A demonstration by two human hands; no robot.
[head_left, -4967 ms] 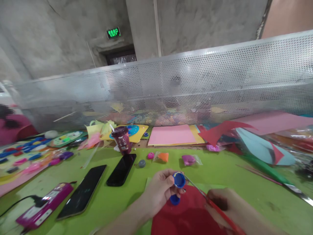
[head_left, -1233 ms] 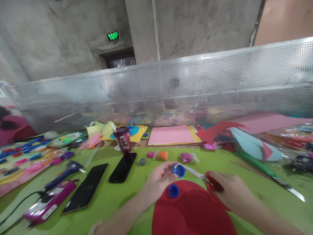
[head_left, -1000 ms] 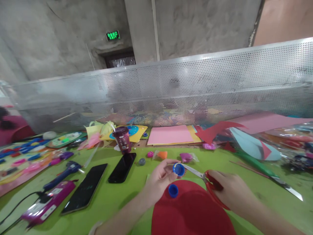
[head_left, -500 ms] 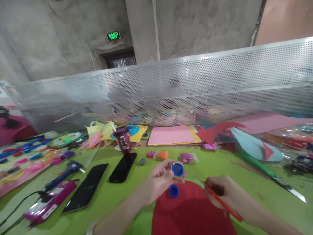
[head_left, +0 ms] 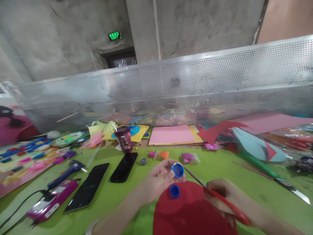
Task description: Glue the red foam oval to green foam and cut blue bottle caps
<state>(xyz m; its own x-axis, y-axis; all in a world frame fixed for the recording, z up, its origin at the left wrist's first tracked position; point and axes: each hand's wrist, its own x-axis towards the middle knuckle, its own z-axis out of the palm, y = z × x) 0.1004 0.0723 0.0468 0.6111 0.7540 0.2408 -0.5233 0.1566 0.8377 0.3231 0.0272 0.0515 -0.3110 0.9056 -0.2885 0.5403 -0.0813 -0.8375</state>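
My left hand [head_left: 160,178] pinches a small blue bottle cap [head_left: 177,169], its hollow side turned toward me. My right hand [head_left: 226,199] is closed round the red handles of a pair of scissors [head_left: 207,189]. The shut blades point up and left, and their tip sits just right of the held cap. A second blue cap [head_left: 174,191] lies on the upper left edge of a red paper oval [head_left: 190,212] on the green tabletop [head_left: 117,195], below my left hand.
Two black phones [head_left: 123,166] [head_left: 89,186] lie to the left, beside a purple power bank [head_left: 50,202] with a cable and a blue glue gun [head_left: 66,169]. A dark drink cup [head_left: 124,139], pink paper sheets [head_left: 171,134] and small clay bags stand behind. A perforated metal screen [head_left: 220,78] closes the back.
My right hand has drawn back toward me and turned the scissors, so the blades now slant up to the cap. My left hand keeps the cap at nearly the same spot.
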